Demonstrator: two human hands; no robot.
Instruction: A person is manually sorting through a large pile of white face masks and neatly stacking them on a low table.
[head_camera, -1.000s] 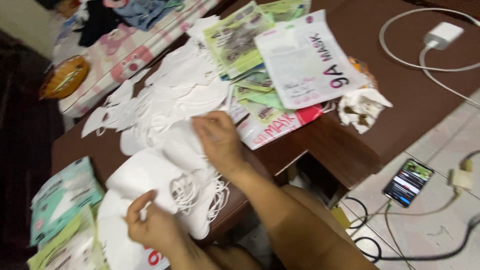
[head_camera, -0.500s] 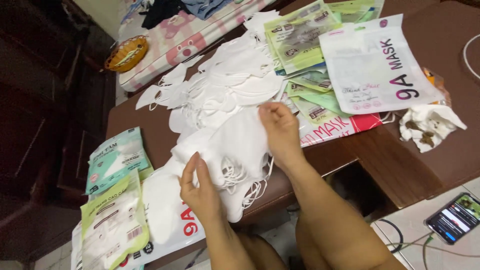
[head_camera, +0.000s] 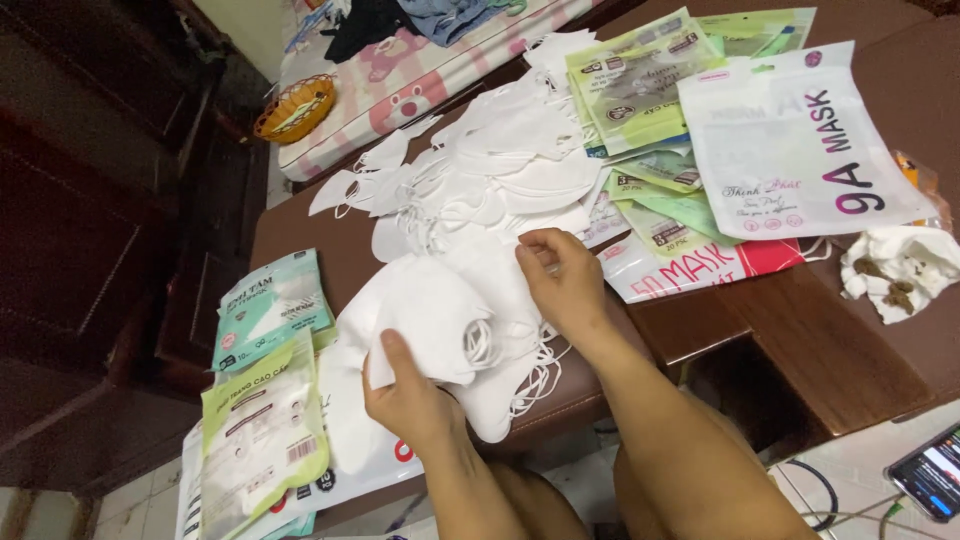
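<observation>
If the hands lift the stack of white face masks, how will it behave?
The stack of white face masks probably flexes, since it looks like thin soft fabric. Its loose ear loops dangle and may snag. The layers might slide apart unless the left hand pinches firmly.

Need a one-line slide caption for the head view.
Both hands, left hand and right hand, grip a stack of white face masks over a brown table.

My dark brown wooden table (head_camera: 800, 350), crowded with mask stock.

A heap of loose white face masks (head_camera: 490, 170) spreads across the middle of the frame. At upper right lie green-and-white printed mask pouches (head_camera: 630, 85) and a large white plastic mask bag (head_camera: 790, 150), over a red-and-white pouch (head_camera: 700, 270). A crumpled white tissue (head_camera: 895, 270) sits at the right edge. At lower left, teal and lime packets (head_camera: 265, 400) overlap.
</observation>
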